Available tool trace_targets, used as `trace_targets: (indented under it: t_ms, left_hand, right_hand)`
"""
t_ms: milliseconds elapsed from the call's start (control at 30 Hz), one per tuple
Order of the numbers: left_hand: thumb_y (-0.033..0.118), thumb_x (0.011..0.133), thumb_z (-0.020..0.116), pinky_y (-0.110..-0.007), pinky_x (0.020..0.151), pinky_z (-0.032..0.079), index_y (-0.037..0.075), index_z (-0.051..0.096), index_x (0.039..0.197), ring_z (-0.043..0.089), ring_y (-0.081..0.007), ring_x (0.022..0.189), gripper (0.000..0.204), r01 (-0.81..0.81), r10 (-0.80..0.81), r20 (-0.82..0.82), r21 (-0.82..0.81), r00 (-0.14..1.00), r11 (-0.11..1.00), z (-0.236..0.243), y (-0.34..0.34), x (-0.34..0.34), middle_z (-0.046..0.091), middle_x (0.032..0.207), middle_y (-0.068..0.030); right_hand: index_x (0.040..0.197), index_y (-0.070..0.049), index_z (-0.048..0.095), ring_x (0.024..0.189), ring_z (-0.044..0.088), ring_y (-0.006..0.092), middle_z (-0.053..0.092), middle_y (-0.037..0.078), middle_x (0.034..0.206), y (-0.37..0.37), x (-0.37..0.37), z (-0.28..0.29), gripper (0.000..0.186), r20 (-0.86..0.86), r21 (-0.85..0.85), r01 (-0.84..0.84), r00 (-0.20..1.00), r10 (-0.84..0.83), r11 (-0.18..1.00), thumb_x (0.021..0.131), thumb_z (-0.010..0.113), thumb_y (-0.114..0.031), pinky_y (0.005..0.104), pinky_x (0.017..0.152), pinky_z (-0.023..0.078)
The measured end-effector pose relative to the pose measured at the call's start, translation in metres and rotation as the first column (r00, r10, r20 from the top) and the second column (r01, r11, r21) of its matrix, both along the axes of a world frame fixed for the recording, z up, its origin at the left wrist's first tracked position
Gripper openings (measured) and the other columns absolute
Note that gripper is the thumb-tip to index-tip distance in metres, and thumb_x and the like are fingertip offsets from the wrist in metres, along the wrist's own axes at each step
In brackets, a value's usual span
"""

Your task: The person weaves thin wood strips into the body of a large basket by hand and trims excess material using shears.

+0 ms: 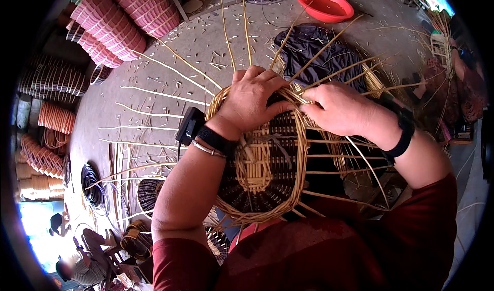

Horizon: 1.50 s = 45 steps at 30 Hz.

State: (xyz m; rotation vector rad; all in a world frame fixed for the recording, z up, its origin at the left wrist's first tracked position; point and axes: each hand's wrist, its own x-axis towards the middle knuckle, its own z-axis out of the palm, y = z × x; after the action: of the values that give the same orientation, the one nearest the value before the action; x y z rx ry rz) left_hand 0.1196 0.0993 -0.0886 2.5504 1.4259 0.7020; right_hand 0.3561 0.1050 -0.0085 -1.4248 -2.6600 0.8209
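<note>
An oval wicker basket (300, 170) rests against my lap, its inside facing up. Its woven base is pale in the middle and dark around, and long willow rods stick out from its rim on all sides. My left hand (253, 96) lies over the far rim, fingers curled over the outside and thumb inside, gripping it. Just right of it, my right hand (332, 106) pinches a willow rod (307, 96) at the far right rim, thumb and forefinger pressed together. Both wrists wear dark bands.
Stacked pink baskets (110, 23) stand at the far left, brown ones below them. A red basin (325, 5) and dark cloth (314, 47) lie on the floor ahead, among scattered clippings. A black coil (91, 182) lies left. Other people sit at lower left and far right.
</note>
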Motion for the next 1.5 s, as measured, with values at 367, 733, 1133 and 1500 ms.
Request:
trace_targets:
  t_ms: [367,733,1133,1500]
  left_hand:
    - [0.067,0.090,0.072,-0.050,0.107,0.040,0.020,0.067,0.148,0.057,-0.0306,0.124,0.074,0.029,-0.017,-0.102,0.113,0.995,0.993,-0.003,-0.002,0.001,0.069,0.125,-0.0072]
    - [0.081,0.082,0.070,-0.047,0.107,0.039,0.019,0.079,0.128,0.056,-0.0300,0.118,0.078,-0.041,0.044,-0.085,0.035,0.995,0.999,0.002,-0.011,0.011,0.065,0.116,-0.0079]
    - [0.085,0.077,0.071,-0.049,0.110,0.037,0.021,0.076,0.134,0.054,-0.0321,0.125,0.085,-0.032,0.034,-0.060,0.033,0.998,0.999,-0.003,-0.002,0.010,0.068,0.126,-0.0090]
    - [0.081,0.076,0.076,-0.049,0.111,0.038,0.020,0.080,0.127,0.055,-0.0329,0.125,0.079,-0.036,0.036,-0.029,0.000,0.999,0.999,-0.003,-0.010,0.008,0.067,0.124,-0.0091]
  right_hand:
    - [0.085,0.001,0.072,0.045,0.052,0.0153,0.060,0.004,0.059,0.098,0.047,0.001,0.046,0.178,-0.554,0.323,0.946,-0.269,0.768,0.105,0.071,-0.041,0.0326,0.045,0.046]
    - [0.102,-0.005,0.066,0.104,0.068,0.0380,0.068,0.016,0.107,0.089,0.020,-0.050,0.034,-0.022,0.495,0.001,1.000,0.012,0.869,0.083,0.087,-0.024,0.0474,0.089,0.054]
    - [0.124,0.000,0.076,0.097,0.073,0.0183,0.081,0.011,0.108,0.100,0.038,-0.069,0.035,-0.124,-0.599,-0.054,0.992,-0.026,0.799,0.106,0.068,-0.029,0.0357,0.090,0.057]
    - [0.110,-0.007,0.075,0.089,0.074,0.0365,0.076,0.013,0.095,0.034,0.027,-0.032,0.015,0.107,0.488,-0.248,0.968,0.225,0.837,0.097,0.068,-0.012,0.0458,0.081,0.061]
